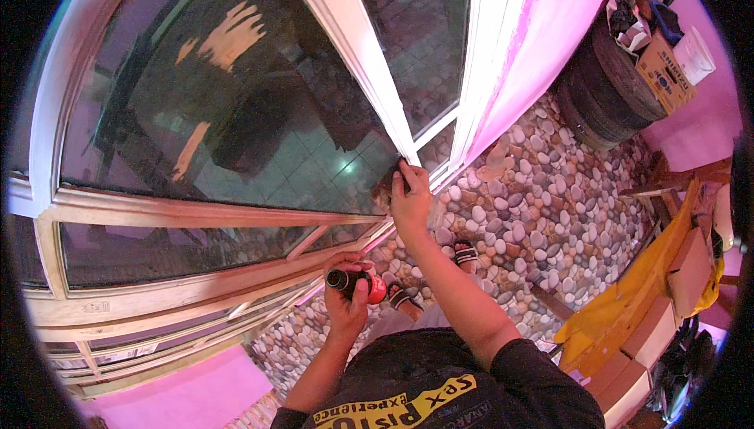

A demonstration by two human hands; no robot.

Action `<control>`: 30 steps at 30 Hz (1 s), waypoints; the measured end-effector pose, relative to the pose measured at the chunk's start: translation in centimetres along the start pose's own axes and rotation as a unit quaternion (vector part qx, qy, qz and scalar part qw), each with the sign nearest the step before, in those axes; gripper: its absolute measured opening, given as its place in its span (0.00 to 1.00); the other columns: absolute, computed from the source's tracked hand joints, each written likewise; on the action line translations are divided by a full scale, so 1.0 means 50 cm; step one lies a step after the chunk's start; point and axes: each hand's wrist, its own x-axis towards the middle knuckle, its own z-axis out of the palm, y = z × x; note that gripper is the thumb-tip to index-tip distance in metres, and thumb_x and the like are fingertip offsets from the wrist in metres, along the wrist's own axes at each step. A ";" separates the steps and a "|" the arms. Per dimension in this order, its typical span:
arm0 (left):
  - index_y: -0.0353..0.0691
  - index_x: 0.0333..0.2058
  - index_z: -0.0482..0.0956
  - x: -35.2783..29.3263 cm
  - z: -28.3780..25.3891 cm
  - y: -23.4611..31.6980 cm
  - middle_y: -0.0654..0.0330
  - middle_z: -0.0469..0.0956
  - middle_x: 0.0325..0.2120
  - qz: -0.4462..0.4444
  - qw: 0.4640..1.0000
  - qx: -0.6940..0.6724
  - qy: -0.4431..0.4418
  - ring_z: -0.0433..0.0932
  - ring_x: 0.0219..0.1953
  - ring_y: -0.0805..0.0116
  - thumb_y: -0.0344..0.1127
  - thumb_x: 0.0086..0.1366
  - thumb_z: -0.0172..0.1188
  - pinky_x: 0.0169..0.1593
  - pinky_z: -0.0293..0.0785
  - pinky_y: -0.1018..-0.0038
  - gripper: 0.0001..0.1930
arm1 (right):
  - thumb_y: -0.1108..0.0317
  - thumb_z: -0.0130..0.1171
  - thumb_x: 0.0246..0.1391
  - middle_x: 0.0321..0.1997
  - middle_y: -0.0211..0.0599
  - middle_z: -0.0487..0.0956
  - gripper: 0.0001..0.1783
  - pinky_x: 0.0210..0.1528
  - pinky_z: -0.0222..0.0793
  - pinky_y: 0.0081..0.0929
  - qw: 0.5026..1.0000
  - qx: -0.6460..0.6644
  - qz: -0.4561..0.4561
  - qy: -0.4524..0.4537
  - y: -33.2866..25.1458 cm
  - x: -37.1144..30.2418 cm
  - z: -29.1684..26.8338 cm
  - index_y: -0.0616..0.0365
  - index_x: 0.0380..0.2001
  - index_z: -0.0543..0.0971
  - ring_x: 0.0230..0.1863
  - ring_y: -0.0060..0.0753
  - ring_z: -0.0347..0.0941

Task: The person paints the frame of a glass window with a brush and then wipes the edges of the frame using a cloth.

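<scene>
My left hand (pixel 345 308) is closed around a black and red cylinder (pixel 377 288), its dark round end turned up and to the left; its exact kind does not show. With bent fingers close together, my right hand (pixel 410 199) presses at the lower end of a white window frame bar (pixel 369 52). Anything small between those fingertips is hidden. Left of that bar is a large dark glass pane (pixel 290 154), with reflections on it. Below the pane runs the wooden lower rail (pixel 196 213) of the window.
A pebble-patterned floor (pixel 503 217) spreads around my sandalled feet. Stacked tyres (pixel 605 91) with a cardboard box (pixel 664 71) stand at the far right. Nearer on the right are a yellow cloth (pixel 613 319) and cardboard pieces (pixel 648 331). A pink wall (pixel 542 36) adjoins the window.
</scene>
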 end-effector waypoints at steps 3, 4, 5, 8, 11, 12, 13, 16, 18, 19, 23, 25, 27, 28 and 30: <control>0.35 0.44 0.69 0.002 -0.002 0.005 0.52 0.68 0.48 0.005 1.000 0.003 -0.001 0.76 0.46 0.63 0.38 0.68 0.58 0.52 0.74 0.66 0.13 | 0.70 0.59 0.60 0.44 0.44 0.76 0.15 0.47 0.71 0.29 1.000 -0.002 -0.019 0.004 -0.027 0.001 -0.006 0.64 0.49 0.80 0.44 0.41 0.76; 0.35 0.43 0.70 0.004 -0.002 0.009 0.52 0.68 0.48 0.019 1.000 0.017 -0.008 0.76 0.46 0.63 0.38 0.68 0.57 0.52 0.74 0.66 0.13 | 0.70 0.59 0.60 0.44 0.44 0.76 0.15 0.47 0.71 0.29 1.000 -0.002 -0.018 0.005 -0.029 0.003 -0.007 0.64 0.49 0.80 0.44 0.41 0.76; 0.35 0.43 0.70 0.003 -0.002 0.008 0.52 0.68 0.48 0.019 1.000 0.016 -0.009 0.76 0.46 0.63 0.38 0.68 0.57 0.52 0.74 0.66 0.13 | 0.71 0.58 0.60 0.44 0.44 0.76 0.15 0.46 0.71 0.29 0.999 0.000 -0.037 0.010 -0.032 0.006 -0.008 0.64 0.49 0.80 0.43 0.41 0.75; 0.35 0.43 0.70 -0.001 -0.005 0.001 0.52 0.68 0.48 0.023 1.000 0.017 -0.010 0.76 0.47 0.63 0.37 0.68 0.57 0.52 0.74 0.66 0.12 | 0.73 0.58 0.59 0.43 0.45 0.75 0.15 0.44 0.71 0.28 0.998 0.023 -0.062 0.018 -0.049 0.007 -0.012 0.64 0.49 0.80 0.42 0.41 0.75; 0.35 0.43 0.70 -0.006 -0.008 -0.003 0.53 0.68 0.47 0.013 1.000 -0.004 -0.010 0.75 0.47 0.63 0.36 0.68 0.57 0.52 0.74 0.66 0.12 | 0.74 0.59 0.58 0.43 0.45 0.75 0.15 0.46 0.71 0.29 0.994 0.060 -0.091 0.000 -0.088 0.000 -0.033 0.65 0.48 0.80 0.43 0.42 0.74; 0.35 0.43 0.70 -0.012 -0.011 -0.004 0.53 0.68 0.47 0.004 1.000 0.000 -0.004 0.75 0.47 0.63 0.36 0.68 0.57 0.52 0.74 0.67 0.12 | 0.74 0.59 0.58 0.43 0.45 0.75 0.14 0.47 0.70 0.30 0.991 0.075 -0.113 -0.022 -0.095 -0.007 -0.039 0.65 0.48 0.79 0.44 0.43 0.74; 0.35 0.43 0.70 -0.015 -0.013 -0.003 0.53 0.69 0.47 -0.003 1.000 0.003 0.001 0.75 0.47 0.63 0.37 0.68 0.58 0.52 0.74 0.67 0.12 | 0.74 0.59 0.58 0.43 0.45 0.75 0.14 0.47 0.70 0.30 0.990 0.076 -0.114 -0.021 -0.096 -0.014 -0.042 0.65 0.48 0.79 0.44 0.43 0.74; 0.35 0.43 0.70 -0.021 -0.027 -0.008 0.54 0.69 0.47 0.006 1.000 0.008 -0.003 0.76 0.46 0.63 0.37 0.67 0.58 0.52 0.74 0.66 0.13 | 0.75 0.59 0.57 0.43 0.47 0.75 0.14 0.51 0.68 0.34 0.994 0.028 -0.107 -0.013 -0.084 -0.037 -0.046 0.66 0.47 0.79 0.46 0.45 0.73; 0.35 0.43 0.70 -0.019 -0.028 0.002 0.54 0.69 0.47 0.015 1.000 0.008 -0.001 0.75 0.47 0.62 0.38 0.67 0.59 0.52 0.74 0.66 0.13 | 0.74 0.59 0.58 0.43 0.48 0.75 0.14 0.53 0.67 0.36 0.998 0.012 -0.061 0.010 -0.024 -0.036 -0.036 0.66 0.47 0.80 0.46 0.47 0.72; 0.35 0.43 0.70 -0.018 -0.027 0.006 0.54 0.69 0.46 0.018 1.000 0.011 0.001 0.75 0.47 0.62 0.38 0.67 0.59 0.52 0.74 0.65 0.14 | 0.74 0.59 0.58 0.43 0.48 0.75 0.14 0.53 0.67 0.36 0.998 0.013 -0.063 0.010 0.006 -0.030 -0.027 0.66 0.47 0.80 0.46 0.47 0.72; 0.39 0.42 0.70 -0.016 -0.022 0.014 0.53 0.70 0.45 0.020 1.000 0.014 0.018 0.74 0.46 0.61 0.44 0.66 0.60 0.51 0.74 0.63 0.15 | 0.71 0.58 0.60 0.43 0.47 0.76 0.14 0.52 0.68 0.34 1.000 -0.022 -0.017 0.009 0.072 -0.017 -0.004 0.65 0.47 0.80 0.46 0.47 0.73; 0.38 0.42 0.70 -0.017 -0.024 0.017 0.53 0.68 0.45 0.031 0.999 0.009 0.009 0.74 0.47 0.60 0.43 0.66 0.60 0.51 0.75 0.62 0.15 | 0.69 0.57 0.60 0.43 0.45 0.76 0.15 0.51 0.69 0.34 0.999 -0.033 0.003 0.012 0.079 -0.016 0.007 0.64 0.48 0.80 0.46 0.46 0.74; 0.38 0.42 0.70 -0.020 -0.026 0.018 0.53 0.68 0.45 0.024 1.000 0.008 0.009 0.73 0.48 0.60 0.43 0.67 0.60 0.51 0.75 0.61 0.15 | 0.69 0.57 0.60 0.43 0.45 0.76 0.15 0.50 0.69 0.34 0.999 -0.032 0.005 0.009 0.079 -0.011 0.012 0.63 0.48 0.81 0.46 0.46 0.74; 0.38 0.42 0.70 -0.022 -0.027 0.019 0.53 0.68 0.45 0.018 1.000 0.007 0.009 0.73 0.48 0.60 0.43 0.67 0.60 0.51 0.75 0.61 0.15 | 0.69 0.57 0.60 0.43 0.45 0.76 0.15 0.50 0.69 0.34 0.999 -0.031 0.007 0.006 0.076 -0.008 0.013 0.62 0.48 0.81 0.46 0.45 0.74; 0.37 0.42 0.71 -0.024 -0.028 0.020 0.54 0.67 0.46 0.017 1.000 0.001 0.012 0.73 0.49 0.60 0.41 0.67 0.60 0.52 0.75 0.63 0.15 | 0.68 0.57 0.60 0.44 0.45 0.76 0.15 0.50 0.69 0.33 0.999 -0.043 0.005 0.001 0.068 -0.004 0.015 0.62 0.48 0.81 0.46 0.46 0.74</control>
